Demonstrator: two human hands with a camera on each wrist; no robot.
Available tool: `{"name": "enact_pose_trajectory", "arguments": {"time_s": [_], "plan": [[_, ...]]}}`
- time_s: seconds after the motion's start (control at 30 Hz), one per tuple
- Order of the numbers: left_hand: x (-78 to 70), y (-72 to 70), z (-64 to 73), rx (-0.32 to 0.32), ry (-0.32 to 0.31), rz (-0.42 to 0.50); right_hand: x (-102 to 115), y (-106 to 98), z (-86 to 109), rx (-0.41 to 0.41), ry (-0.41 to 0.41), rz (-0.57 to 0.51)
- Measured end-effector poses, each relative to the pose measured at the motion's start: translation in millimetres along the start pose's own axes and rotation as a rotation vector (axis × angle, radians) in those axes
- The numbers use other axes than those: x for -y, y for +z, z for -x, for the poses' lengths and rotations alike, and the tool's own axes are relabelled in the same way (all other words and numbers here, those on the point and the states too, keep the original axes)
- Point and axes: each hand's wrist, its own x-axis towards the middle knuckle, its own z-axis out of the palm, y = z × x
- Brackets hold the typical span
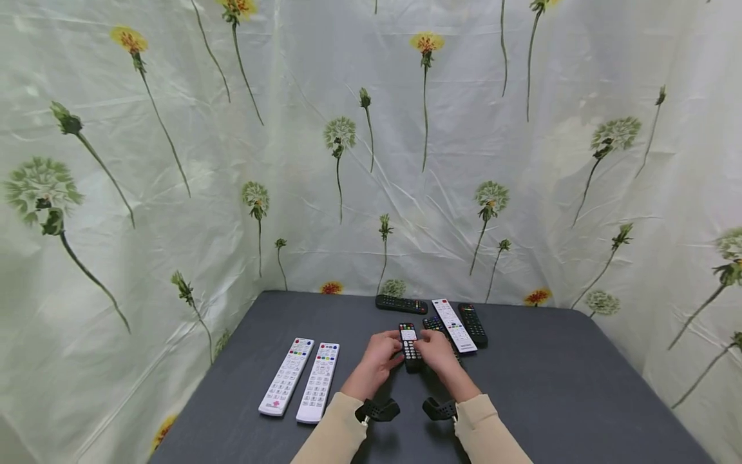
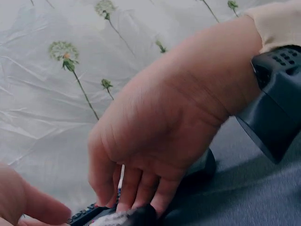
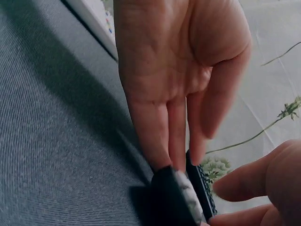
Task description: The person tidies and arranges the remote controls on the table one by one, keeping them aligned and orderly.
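A black remote control point(image 1: 410, 345) with white and coloured keys is between my two hands in the middle of the dark table. My left hand point(image 1: 379, 357) grips it at its left edge, the fingers bent down toward it; in the left wrist view their tips point(image 2: 162, 200) reach its dark near end. From the other side my right hand point(image 1: 437, 351) holds the right edge, with a fingertip over the keys in the head view. Part of the remote is hidden by both hands. A second dark remote point(image 1: 431, 323) lies partly behind the right hand.
Two white remotes point(image 1: 286, 377) lie side by side on the left of the table point(image 1: 556, 386). Beyond the hands lies a black remote point(image 1: 401, 305) crosswise. Right of them are a white remote point(image 1: 453, 325) and another black one point(image 1: 473, 324). A flowered curtain point(image 1: 371, 161) hangs behind.
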Motion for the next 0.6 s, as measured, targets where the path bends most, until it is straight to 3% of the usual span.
{"name": "enact_pose_trajectory", "arguments": {"time_s": [0.13,0.3,0.43,0.6], "plan": [[5.4,-0.5,0.7,-0.078,0.075,-0.154,-3.5,2.6,1.6,-0.01,-0.001,-0.006],[10.3,-0.6,0.6,-0.149,0.127,-0.258,-6.4,3.2,4.6,0.035,0.026,-0.109],[10.0,-2.7,0.2,-0.168,0.095,-0.251,-5.5,1.4,6.8,0.071,0.06,-0.202],[6.6,-5.6,0.2,-0.157,0.05,-0.156,-0.2,-2.2,9.2,0.089,0.058,-0.254]]}}
